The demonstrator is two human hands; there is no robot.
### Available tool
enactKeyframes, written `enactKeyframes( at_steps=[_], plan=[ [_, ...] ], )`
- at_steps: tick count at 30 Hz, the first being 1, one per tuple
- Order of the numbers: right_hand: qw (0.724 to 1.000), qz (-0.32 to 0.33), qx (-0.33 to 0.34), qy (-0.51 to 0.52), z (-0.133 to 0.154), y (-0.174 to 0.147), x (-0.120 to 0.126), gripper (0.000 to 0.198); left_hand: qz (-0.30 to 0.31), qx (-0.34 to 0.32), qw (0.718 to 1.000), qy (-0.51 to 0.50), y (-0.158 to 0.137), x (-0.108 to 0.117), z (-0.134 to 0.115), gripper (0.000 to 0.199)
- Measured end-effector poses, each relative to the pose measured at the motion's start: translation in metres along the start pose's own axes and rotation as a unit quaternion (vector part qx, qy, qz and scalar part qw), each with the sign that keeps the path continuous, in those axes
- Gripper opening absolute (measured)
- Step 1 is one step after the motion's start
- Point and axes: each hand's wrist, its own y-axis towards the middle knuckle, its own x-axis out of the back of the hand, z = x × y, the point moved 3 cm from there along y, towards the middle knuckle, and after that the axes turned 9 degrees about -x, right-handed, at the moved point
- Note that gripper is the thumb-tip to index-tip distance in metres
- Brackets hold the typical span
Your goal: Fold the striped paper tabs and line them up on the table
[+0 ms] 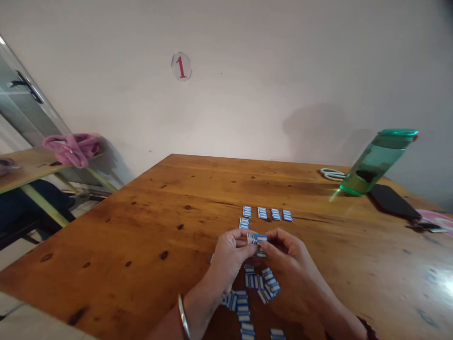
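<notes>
Small blue-and-white cards [256, 238], a few of them overlapping like a fan, are held up over the wooden table. My left hand [230, 252] pinches them from the left, thumb on the front. On the other side my right hand [288, 252] has its thumb and fingers closed at their right edge. Beyond the hands, several similar cards [262, 213] lie in a row, with another card [244, 223] just below the row's left end. Nearer me is a loose, overlapping pile of cards [267, 285], and more cards [242, 307] spread by my left wrist, partly hidden.
On the right of the table [159, 198] stands a green bottle [377, 163], beside a white cable [332, 174] and a dark phone-like slab [393, 201]. Keys [424, 225] lie past it near a pink item. At left, a pink cloth [74, 147] rests on another table.
</notes>
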Motion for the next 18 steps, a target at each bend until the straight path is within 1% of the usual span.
enactKeyframes(
  at_steps=[2,3,5,8,10,14,18],
  plan=[
    [0.997,0.047,-0.033,0.053,-0.0025,-0.0018,-0.0057,0.030,-0.009,-0.010,1.000,0.008,0.0000,0.0002,0.0007,0.035],
    [0.995,0.058,-0.041,0.073,-0.0030,-0.0028,-0.0077,0.029,-0.012,-0.014,1.000,0.012,-0.0001,0.0002,0.0013,0.037],
    [0.993,0.053,-0.047,0.100,-0.0029,-0.0045,-0.0089,0.025,-0.013,-0.014,1.000,0.015,-0.0009,-0.0001,0.0030,0.040],
    [0.991,0.047,-0.047,0.120,-0.0012,-0.0065,-0.0075,0.020,0.005,0.009,1.000,0.006,-0.0020,-0.0011,0.0061,0.040],
    [0.987,0.058,-0.051,0.139,0.0001,-0.0074,-0.0064,0.017,0.015,0.016,1.000,0.003,-0.0018,-0.0009,0.0072,0.035],
    [0.977,0.069,-0.074,0.186,0.0016,-0.0087,-0.0046,0.016,0.001,-0.025,0.999,0.027,0.0006,0.0021,0.0066,0.020],
    [0.972,0.068,-0.083,0.208,0.0016,-0.0086,-0.0033,0.016,0.012,-0.037,0.999,0.024,0.0006,0.0015,0.0071,0.017]
  ],
)
